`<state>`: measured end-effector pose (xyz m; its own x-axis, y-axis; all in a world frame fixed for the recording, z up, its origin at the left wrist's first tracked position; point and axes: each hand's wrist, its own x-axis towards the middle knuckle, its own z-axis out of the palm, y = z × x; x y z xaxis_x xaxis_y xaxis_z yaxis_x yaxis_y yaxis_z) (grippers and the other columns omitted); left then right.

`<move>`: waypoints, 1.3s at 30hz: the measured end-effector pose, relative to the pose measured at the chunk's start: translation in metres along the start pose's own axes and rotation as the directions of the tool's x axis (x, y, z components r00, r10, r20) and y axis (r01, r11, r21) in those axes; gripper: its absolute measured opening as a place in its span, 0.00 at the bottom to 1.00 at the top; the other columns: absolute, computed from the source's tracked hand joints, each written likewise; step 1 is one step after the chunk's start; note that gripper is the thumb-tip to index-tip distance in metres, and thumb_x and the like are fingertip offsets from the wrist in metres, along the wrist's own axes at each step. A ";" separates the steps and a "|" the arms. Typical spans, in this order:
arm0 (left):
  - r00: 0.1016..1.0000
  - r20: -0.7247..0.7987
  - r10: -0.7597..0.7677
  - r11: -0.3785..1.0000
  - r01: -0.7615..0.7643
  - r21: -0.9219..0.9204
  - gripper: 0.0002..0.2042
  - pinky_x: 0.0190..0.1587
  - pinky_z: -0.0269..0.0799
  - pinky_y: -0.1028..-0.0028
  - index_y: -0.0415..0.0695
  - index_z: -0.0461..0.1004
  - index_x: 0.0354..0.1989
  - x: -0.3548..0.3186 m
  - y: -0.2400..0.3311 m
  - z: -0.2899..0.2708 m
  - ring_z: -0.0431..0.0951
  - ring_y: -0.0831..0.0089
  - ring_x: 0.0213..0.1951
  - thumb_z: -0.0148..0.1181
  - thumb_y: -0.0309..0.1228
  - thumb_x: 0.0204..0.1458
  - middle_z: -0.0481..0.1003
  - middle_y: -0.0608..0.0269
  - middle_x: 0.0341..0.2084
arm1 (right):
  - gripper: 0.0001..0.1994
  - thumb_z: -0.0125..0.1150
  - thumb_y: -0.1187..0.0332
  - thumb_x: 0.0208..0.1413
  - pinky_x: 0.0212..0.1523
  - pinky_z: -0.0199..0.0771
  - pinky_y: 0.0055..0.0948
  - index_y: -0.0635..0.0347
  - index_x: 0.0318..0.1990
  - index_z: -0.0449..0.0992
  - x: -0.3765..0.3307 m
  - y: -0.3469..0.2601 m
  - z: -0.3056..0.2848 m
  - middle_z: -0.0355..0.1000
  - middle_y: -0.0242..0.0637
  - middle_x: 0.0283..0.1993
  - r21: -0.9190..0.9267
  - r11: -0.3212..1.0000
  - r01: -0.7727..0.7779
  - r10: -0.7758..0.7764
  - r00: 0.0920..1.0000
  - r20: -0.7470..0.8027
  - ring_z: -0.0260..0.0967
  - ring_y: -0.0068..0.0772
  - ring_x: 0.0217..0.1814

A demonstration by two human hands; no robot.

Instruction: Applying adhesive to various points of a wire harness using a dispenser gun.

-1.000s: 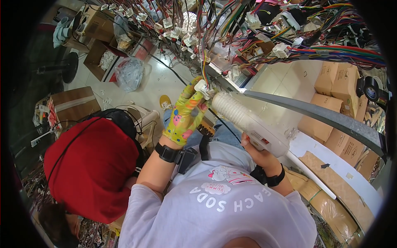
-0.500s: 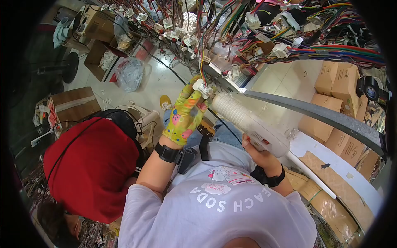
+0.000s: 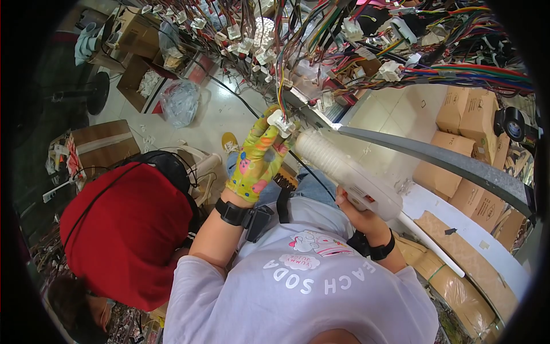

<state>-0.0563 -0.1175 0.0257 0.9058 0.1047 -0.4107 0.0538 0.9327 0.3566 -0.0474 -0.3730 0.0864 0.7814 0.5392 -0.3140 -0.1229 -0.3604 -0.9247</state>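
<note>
Head view: I see my left hand [image 3: 259, 159], in a yellow patterned glove, pinching a small white connector [image 3: 281, 122] that hangs on coloured wires [image 3: 280, 86] from the harness board at the far side. My right hand [image 3: 362, 213] is wrapped around the handle of a white glue gun [image 3: 344, 169], its nozzle touching the connector. I judge the gluing under way; many more connectors [image 3: 252, 43] hang farther off, apparently untouched. A person in red [image 3: 123, 229] crouches at near left.
</note>
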 end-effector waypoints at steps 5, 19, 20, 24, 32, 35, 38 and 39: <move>0.999 -0.035 -0.022 1.000 0.022 0.004 0.21 0.46 0.72 0.71 0.44 0.66 0.58 0.001 0.000 0.000 0.73 0.70 0.50 0.59 0.36 0.57 0.73 0.62 0.48 | 0.04 0.56 0.79 0.54 0.38 0.64 0.22 0.60 0.35 0.71 0.004 -0.016 -0.003 0.67 0.29 0.32 -0.010 1.000 -0.029 0.029 0.999 0.028 0.63 0.22 0.36; 0.979 -0.044 -0.197 0.943 0.177 -0.282 0.17 0.54 0.68 0.64 0.41 0.69 0.53 0.018 -0.014 -0.015 0.73 0.67 0.47 0.54 0.36 0.59 0.73 0.57 0.47 | 0.15 0.61 0.76 0.51 0.45 0.73 0.27 0.61 0.48 0.76 0.008 -0.012 0.000 0.77 0.38 0.43 -0.057 0.997 0.053 -0.054 0.999 -0.008 0.75 0.32 0.44; 0.981 -0.059 -0.184 0.952 0.163 -0.260 0.17 0.50 0.71 0.69 0.42 0.68 0.54 0.019 -0.015 -0.013 0.74 0.70 0.43 0.53 0.37 0.60 0.74 0.60 0.46 | 0.14 0.62 0.76 0.51 0.44 0.73 0.28 0.61 0.47 0.77 0.009 -0.011 0.000 0.77 0.39 0.41 -0.076 0.996 0.046 -0.047 0.999 -0.010 0.75 0.32 0.42; 0.979 -0.070 -0.191 0.948 0.166 -0.273 0.17 0.53 0.71 0.66 0.41 0.68 0.54 0.019 -0.013 -0.011 0.74 0.69 0.44 0.53 0.36 0.60 0.74 0.59 0.46 | 0.12 0.62 0.75 0.51 0.40 0.74 0.29 0.61 0.45 0.78 0.009 -0.010 0.005 0.77 0.40 0.37 -0.082 0.996 0.017 -0.022 0.998 -0.057 0.75 0.35 0.39; 0.987 -0.015 -0.159 0.956 0.150 -0.252 0.19 0.54 0.70 0.66 0.40 0.69 0.54 0.019 -0.010 -0.007 0.74 0.68 0.46 0.54 0.39 0.60 0.74 0.59 0.46 | 0.16 0.58 0.82 0.53 0.48 0.74 0.27 0.65 0.50 0.71 0.011 -0.011 0.001 0.74 0.36 0.41 -0.189 0.980 0.062 -0.058 0.998 0.028 0.72 0.26 0.44; 0.984 -0.057 -0.166 0.965 0.150 -0.215 0.19 0.52 0.71 0.68 0.41 0.69 0.54 0.017 -0.007 -0.006 0.74 0.70 0.44 0.54 0.39 0.60 0.74 0.60 0.45 | 0.16 0.58 0.82 0.53 0.48 0.74 0.27 0.65 0.50 0.71 0.011 -0.008 0.002 0.74 0.36 0.41 -0.148 0.987 0.060 -0.056 0.998 0.032 0.72 0.26 0.44; 0.981 -0.099 -0.165 0.968 0.142 -0.205 0.19 0.47 0.71 0.72 0.42 0.69 0.54 0.020 -0.010 -0.010 0.73 0.73 0.40 0.54 0.40 0.60 0.74 0.62 0.43 | 0.14 0.60 0.79 0.51 0.44 0.75 0.28 0.63 0.48 0.74 0.013 -0.005 0.002 0.76 0.37 0.39 -0.142 0.987 0.074 -0.075 0.997 -0.002 0.74 0.29 0.41; 0.981 -0.100 -0.165 0.968 0.141 -0.206 0.19 0.47 0.71 0.72 0.42 0.69 0.54 0.019 -0.009 -0.010 0.73 0.73 0.40 0.54 0.40 0.60 0.74 0.62 0.43 | 0.14 0.61 0.76 0.50 0.40 0.76 0.29 0.62 0.46 0.76 0.013 -0.006 0.002 0.77 0.38 0.36 -0.189 0.978 0.092 -0.098 0.995 -0.021 0.77 0.32 0.38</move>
<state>-0.0437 -0.1210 0.0062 0.8380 -0.0163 -0.5455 0.0937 0.9890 0.1144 -0.0375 -0.3625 0.0870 0.8026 0.5555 -0.2172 0.0674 -0.4463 -0.8924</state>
